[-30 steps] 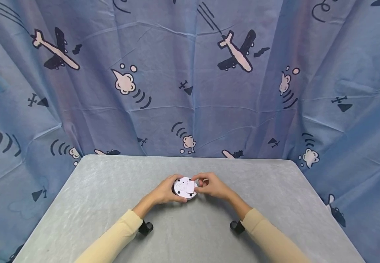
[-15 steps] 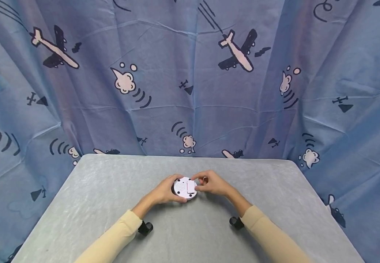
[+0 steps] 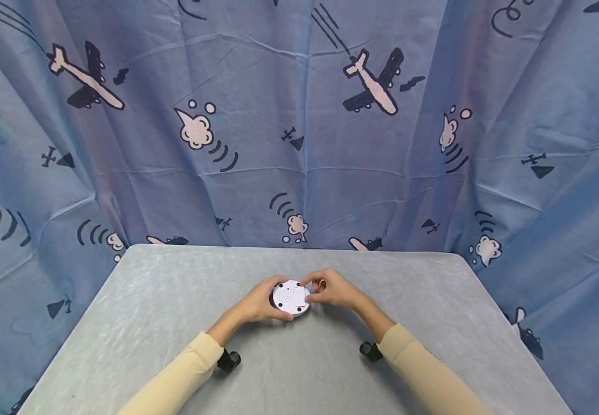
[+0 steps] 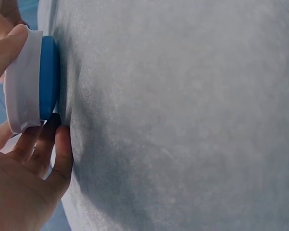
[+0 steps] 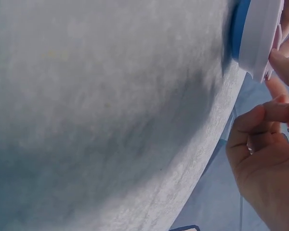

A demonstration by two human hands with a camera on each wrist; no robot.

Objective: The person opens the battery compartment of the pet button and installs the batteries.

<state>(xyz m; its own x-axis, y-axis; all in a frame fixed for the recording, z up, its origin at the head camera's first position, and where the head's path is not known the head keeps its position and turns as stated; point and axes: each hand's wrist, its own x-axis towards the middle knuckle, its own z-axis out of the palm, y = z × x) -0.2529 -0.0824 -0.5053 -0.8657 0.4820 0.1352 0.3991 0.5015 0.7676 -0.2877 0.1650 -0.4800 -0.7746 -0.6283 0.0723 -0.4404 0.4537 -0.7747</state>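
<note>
A round white device (image 3: 284, 297) with a blue underside (image 4: 48, 77) lies back side up, showing a patch of small holes and several dark round spots. My left hand (image 3: 262, 301) grips it from the left, fingers around the far rim and thumb at the near rim. On the right part of its back sits a rectangular white battery cover (image 3: 300, 296). The index finger and thumb of my right hand (image 3: 333, 289) pinch this cover at its right edge; the other fingers are curled beneath. In the right wrist view the cover's edge stands slightly proud of the casing (image 5: 260, 41).
A grey cloth-covered table (image 3: 185, 288) spreads under both hands. Behind it hangs a blue curtain (image 3: 257, 144) with airplane prints. Black wrist mounts (image 3: 229, 361) jut out below both sleeves.
The battery cover, raised with a reddish edge showing half a second ago, now lies flatter on the device's back. Both hands keep nearly the same place.
</note>
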